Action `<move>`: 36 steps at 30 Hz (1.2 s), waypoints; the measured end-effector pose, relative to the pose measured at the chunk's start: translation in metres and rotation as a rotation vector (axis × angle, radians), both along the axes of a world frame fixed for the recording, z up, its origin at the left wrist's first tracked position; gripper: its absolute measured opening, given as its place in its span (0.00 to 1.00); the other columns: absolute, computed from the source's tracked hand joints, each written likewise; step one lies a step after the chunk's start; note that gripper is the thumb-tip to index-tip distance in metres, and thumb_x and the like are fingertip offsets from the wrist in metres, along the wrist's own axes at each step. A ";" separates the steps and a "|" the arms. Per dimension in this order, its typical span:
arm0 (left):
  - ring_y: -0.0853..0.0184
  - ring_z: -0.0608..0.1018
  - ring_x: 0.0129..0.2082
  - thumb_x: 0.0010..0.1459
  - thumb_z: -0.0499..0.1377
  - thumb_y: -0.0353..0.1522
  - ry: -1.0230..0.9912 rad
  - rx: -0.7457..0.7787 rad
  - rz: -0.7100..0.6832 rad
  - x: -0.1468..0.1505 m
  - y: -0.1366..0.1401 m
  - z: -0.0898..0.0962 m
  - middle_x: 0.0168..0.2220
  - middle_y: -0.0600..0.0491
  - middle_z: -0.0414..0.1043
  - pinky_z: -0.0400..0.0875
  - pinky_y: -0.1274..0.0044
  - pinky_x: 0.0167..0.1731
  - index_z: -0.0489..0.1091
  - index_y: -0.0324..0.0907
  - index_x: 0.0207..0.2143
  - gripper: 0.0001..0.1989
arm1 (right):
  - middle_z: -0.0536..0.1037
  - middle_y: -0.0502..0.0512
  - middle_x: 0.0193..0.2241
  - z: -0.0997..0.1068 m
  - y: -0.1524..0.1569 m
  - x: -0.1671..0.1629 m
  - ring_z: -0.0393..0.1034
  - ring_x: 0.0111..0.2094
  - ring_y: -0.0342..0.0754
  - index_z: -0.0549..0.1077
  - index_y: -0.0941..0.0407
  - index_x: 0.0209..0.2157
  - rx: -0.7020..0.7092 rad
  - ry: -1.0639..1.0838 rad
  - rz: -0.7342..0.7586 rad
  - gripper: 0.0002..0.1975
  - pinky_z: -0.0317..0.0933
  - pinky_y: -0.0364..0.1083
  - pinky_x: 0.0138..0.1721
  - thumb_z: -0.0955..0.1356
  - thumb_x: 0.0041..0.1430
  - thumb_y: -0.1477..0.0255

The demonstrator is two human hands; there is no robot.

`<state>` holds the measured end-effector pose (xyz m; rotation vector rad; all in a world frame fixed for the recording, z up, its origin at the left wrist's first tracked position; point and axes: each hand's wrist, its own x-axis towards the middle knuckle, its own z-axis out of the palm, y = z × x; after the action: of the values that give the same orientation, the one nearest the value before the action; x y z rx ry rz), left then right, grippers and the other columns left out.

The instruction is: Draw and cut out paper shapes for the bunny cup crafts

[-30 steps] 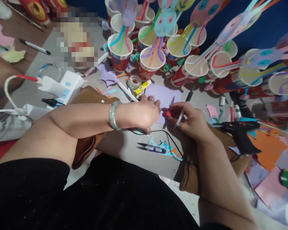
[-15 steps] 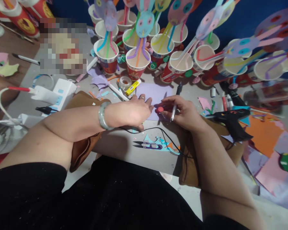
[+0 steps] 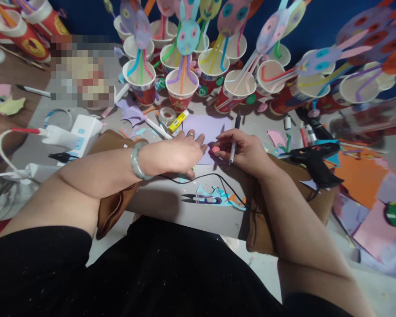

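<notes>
My left hand, a pale green bangle on its wrist, lies with fingers stretched out on a sheet of purple paper. My right hand is closed at the right of the sheet. Its fingertips grip a small round pinkish-red piece, whose exact kind I cannot make out. A pen is also held between its fingers, the dark end pointing away from me. Nearer my body, purple-handled thread snips rest by blue paper scraps.
Several paper cups with straws and paper animal faces line the back. A black glue gun lies on the right, its cord crossing before me. A yellow glue stick, a tape roll and a white power strip are further left.
The whole view has shifted slightly, so things appear a little further left. Both hands keep almost the same pose, the right one still gripping the red piece and the pen.
</notes>
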<state>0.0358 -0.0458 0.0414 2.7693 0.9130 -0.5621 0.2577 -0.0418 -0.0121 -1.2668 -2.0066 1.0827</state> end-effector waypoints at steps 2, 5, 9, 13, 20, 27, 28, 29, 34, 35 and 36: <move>0.45 0.70 0.55 0.57 0.64 0.45 -0.030 0.035 -0.031 -0.001 0.001 0.000 0.59 0.31 0.64 0.63 0.59 0.53 0.65 0.29 0.59 0.35 | 0.84 0.55 0.36 0.001 -0.001 0.000 0.81 0.36 0.55 0.74 0.52 0.44 -0.008 -0.007 0.000 0.16 0.75 0.55 0.42 0.75 0.54 0.64; 0.47 0.71 0.54 0.58 0.64 0.45 -0.100 0.085 -0.077 -0.004 0.001 0.000 0.56 0.34 0.67 0.62 0.61 0.54 0.67 0.30 0.56 0.32 | 0.84 0.55 0.35 0.002 0.000 0.000 0.80 0.35 0.54 0.75 0.52 0.43 0.018 -0.019 -0.004 0.16 0.75 0.54 0.41 0.74 0.54 0.63; 0.52 0.74 0.50 0.60 0.63 0.43 -0.211 0.060 -0.094 -0.011 0.000 0.000 0.53 0.38 0.70 0.64 0.66 0.50 0.61 0.36 0.62 0.34 | 0.84 0.54 0.35 0.001 0.001 0.001 0.80 0.34 0.54 0.76 0.52 0.42 0.033 -0.019 0.001 0.17 0.74 0.53 0.40 0.75 0.52 0.61; 0.56 0.76 0.46 0.61 0.62 0.39 -0.221 0.003 -0.104 -0.014 0.001 0.001 0.51 0.40 0.72 0.66 0.69 0.46 0.57 0.40 0.65 0.33 | 0.84 0.54 0.35 -0.001 0.002 0.001 0.80 0.35 0.54 0.76 0.51 0.42 0.010 0.017 0.014 0.17 0.73 0.54 0.40 0.75 0.51 0.60; 0.55 0.76 0.46 0.61 0.62 0.38 -0.118 -0.033 -0.096 -0.008 0.005 0.006 0.51 0.40 0.72 0.67 0.70 0.44 0.57 0.40 0.66 0.34 | 0.84 0.54 0.38 0.003 0.003 0.004 0.80 0.38 0.55 0.75 0.51 0.44 -0.012 0.049 0.067 0.18 0.73 0.53 0.40 0.75 0.50 0.64; 0.58 0.76 0.42 0.63 0.60 0.39 -0.103 -0.066 -0.078 -0.008 0.007 0.006 0.50 0.41 0.71 0.67 0.71 0.41 0.55 0.42 0.67 0.33 | 0.83 0.57 0.35 0.009 0.001 0.008 0.79 0.35 0.50 0.73 0.54 0.44 0.029 0.237 -0.040 0.14 0.73 0.51 0.41 0.68 0.65 0.59; 0.58 0.76 0.42 0.62 0.60 0.39 -0.105 -0.075 -0.077 -0.008 0.008 0.006 0.50 0.41 0.71 0.67 0.70 0.42 0.56 0.43 0.67 0.33 | 0.83 0.56 0.34 0.010 0.000 0.007 0.78 0.33 0.49 0.72 0.53 0.44 0.024 0.253 -0.059 0.15 0.73 0.50 0.40 0.66 0.66 0.57; 0.59 0.76 0.42 0.62 0.60 0.39 -0.105 -0.084 -0.077 -0.008 0.008 0.006 0.50 0.41 0.71 0.67 0.70 0.43 0.56 0.43 0.66 0.32 | 0.82 0.55 0.32 0.011 0.000 0.006 0.77 0.32 0.48 0.72 0.53 0.45 0.013 0.269 -0.076 0.16 0.73 0.50 0.39 0.65 0.67 0.55; 0.59 0.75 0.43 0.62 0.59 0.38 -0.087 -0.115 -0.084 -0.008 0.010 0.008 0.50 0.43 0.70 0.67 0.70 0.44 0.51 0.46 0.69 0.35 | 0.78 0.50 0.25 0.010 -0.004 0.005 0.72 0.22 0.46 0.71 0.49 0.52 0.076 0.340 -0.155 0.22 0.67 0.47 0.25 0.61 0.68 0.49; 0.59 0.74 0.43 0.63 0.58 0.38 -0.081 -0.117 -0.087 -0.008 0.010 0.009 0.50 0.43 0.70 0.67 0.70 0.44 0.50 0.46 0.70 0.35 | 0.77 0.49 0.25 0.010 -0.004 0.005 0.71 0.21 0.46 0.70 0.49 0.53 0.129 0.350 -0.180 0.23 0.65 0.47 0.24 0.61 0.68 0.49; 0.59 0.74 0.43 0.63 0.58 0.38 -0.074 -0.117 -0.089 -0.008 0.010 0.010 0.50 0.42 0.69 0.67 0.70 0.44 0.50 0.46 0.70 0.35 | 0.76 0.49 0.24 0.009 -0.005 0.005 0.70 0.21 0.46 0.70 0.48 0.54 0.184 0.354 -0.217 0.23 0.64 0.47 0.23 0.60 0.68 0.49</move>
<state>0.0282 -0.0359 0.0513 2.7159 0.7202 -0.5061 0.2623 -0.0463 -0.0033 -1.0814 -1.6226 0.9217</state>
